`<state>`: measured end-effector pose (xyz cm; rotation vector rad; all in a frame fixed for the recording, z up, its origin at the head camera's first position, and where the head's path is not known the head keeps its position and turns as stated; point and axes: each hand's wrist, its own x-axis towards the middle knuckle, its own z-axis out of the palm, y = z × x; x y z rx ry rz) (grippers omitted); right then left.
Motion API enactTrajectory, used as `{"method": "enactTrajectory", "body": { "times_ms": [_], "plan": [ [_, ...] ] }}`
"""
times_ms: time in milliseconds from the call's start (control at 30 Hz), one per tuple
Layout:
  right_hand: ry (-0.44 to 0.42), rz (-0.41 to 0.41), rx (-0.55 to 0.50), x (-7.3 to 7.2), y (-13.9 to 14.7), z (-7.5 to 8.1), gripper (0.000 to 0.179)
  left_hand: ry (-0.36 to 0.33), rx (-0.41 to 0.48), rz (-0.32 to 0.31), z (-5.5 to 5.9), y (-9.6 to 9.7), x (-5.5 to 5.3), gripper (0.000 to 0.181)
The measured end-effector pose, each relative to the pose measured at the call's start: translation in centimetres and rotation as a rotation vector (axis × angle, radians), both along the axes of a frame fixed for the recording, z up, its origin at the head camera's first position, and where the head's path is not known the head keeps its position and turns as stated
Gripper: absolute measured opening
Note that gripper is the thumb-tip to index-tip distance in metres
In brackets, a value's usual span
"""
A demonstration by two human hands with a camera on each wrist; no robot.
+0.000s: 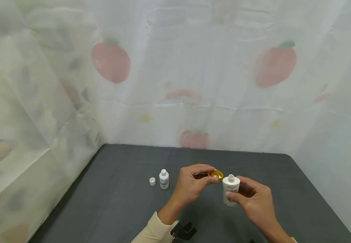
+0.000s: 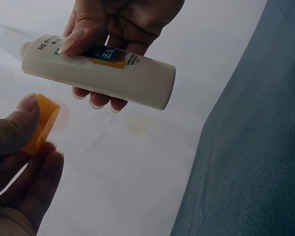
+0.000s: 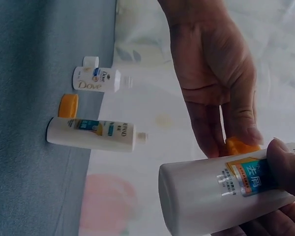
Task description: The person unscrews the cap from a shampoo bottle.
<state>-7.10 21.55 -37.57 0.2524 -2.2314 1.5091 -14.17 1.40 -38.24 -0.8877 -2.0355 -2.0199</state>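
In the head view, my left hand (image 1: 192, 184) pinches an orange-gold cap (image 1: 215, 174) between thumb and fingers, its hollow underside turned up. My right hand (image 1: 258, 200) grips a white shampoo bottle (image 1: 231, 190), thumb across the front label. The bottle's bare neck shows, and the cap is held beside it, apart from it. In the left wrist view the cap (image 2: 43, 123) sits just below the neck end of the bottle (image 2: 103, 73). The right wrist view shows the bottle's blue and orange label up close.
A small white Dove bottle (image 3: 96, 79), uncapped, stands on the dark table (image 1: 117, 209) beside its white cap (image 1: 152, 181). A second uncapped shampoo bottle (image 3: 91, 133) stands next to an orange cap (image 3: 68, 105); my left hand hides both in the head view. A patterned curtain (image 1: 175, 67) surrounds the table.
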Motion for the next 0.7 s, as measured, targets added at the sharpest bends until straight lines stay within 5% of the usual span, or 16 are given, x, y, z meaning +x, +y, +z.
{"method": "enactTrajectory", "body": {
  "times_ms": [333,700],
  "plan": [
    [-0.138,-0.026,-0.015,-1.6,1.0,-0.9,0.045,-0.045,-0.102,0.133,-1.0,1.2,-0.1,0.028],
    [-0.150,-0.051,-0.018,-2.9,1.8,-1.8,0.044,-0.058,-0.167,0.227,-2.8,2.1,-0.7,0.026]
  ]
}}
